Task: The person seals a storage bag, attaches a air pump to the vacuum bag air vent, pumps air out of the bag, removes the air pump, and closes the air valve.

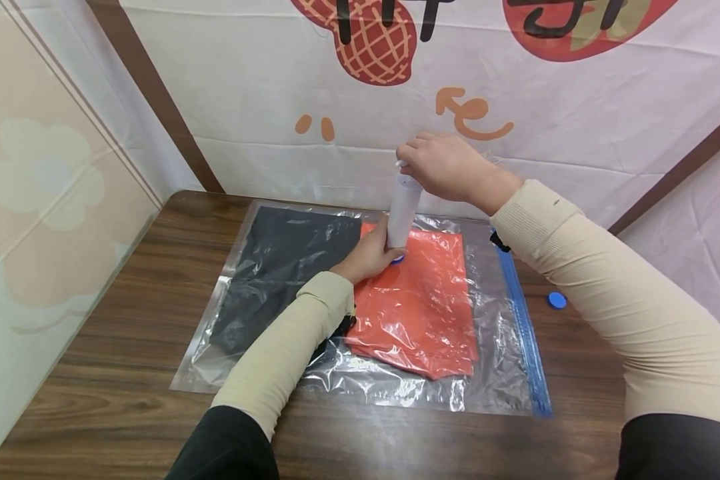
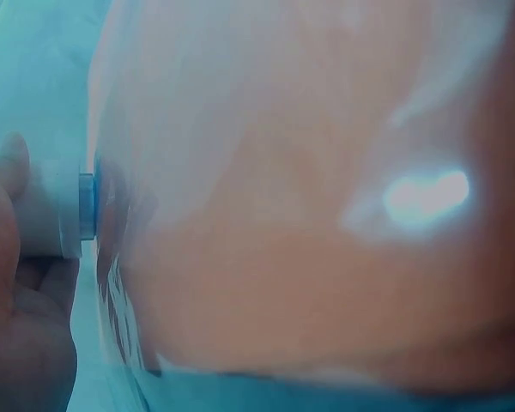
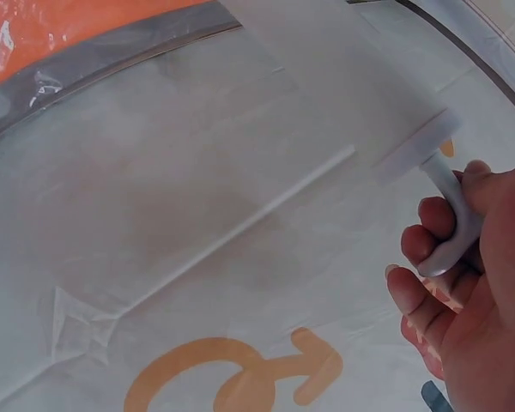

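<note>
A white hand pump (image 1: pixel 403 210) stands nearly upright on the blue valve (image 1: pixel 398 260) of a clear vacuum storage bag (image 1: pixel 396 395). Low on its barrel my left hand (image 1: pixel 369 253) grips it, fingers and thumb wrapped round. At the top, my right hand (image 1: pixel 441 167) holds the handle; in the right wrist view its fingers curl round the white handle (image 3: pixel 453 227), close to the barrel's end cap. Inside the bag lie an orange-red folded piece (image 1: pixel 420 307), likely cloth, and a dark grey one (image 1: pixel 294 267). From the left wrist, the pump's nozzle (image 2: pixel 87 206) meets the bag.
A round blue cap (image 1: pixel 557 300) lies on the wooden table (image 1: pixel 108 373), right of the bag's blue zip edge (image 1: pixel 525 333). Printed cloth walls (image 1: pixel 246 87) stand at the back and sides, the back one close behind the bag.
</note>
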The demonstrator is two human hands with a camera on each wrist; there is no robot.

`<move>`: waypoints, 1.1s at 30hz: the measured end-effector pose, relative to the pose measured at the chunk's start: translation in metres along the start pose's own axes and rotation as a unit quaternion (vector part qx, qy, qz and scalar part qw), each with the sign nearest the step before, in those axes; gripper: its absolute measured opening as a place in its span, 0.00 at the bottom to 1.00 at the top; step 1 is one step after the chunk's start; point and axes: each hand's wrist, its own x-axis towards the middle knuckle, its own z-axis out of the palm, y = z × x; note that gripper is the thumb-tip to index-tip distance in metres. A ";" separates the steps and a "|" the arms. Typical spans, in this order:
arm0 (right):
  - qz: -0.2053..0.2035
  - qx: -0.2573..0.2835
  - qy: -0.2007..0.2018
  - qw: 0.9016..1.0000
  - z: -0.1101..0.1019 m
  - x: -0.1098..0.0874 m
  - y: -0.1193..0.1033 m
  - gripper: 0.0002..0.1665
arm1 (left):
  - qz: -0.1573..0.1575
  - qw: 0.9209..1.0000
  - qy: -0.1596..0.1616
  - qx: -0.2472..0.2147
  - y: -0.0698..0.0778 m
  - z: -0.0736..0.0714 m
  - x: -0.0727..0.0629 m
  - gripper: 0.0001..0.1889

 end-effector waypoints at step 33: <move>0.024 -0.061 0.175 0.982 -0.128 -0.003 0.010 0.18 | -0.026 1.000 -0.004 0.003 0.001 0.001 -0.001 0.41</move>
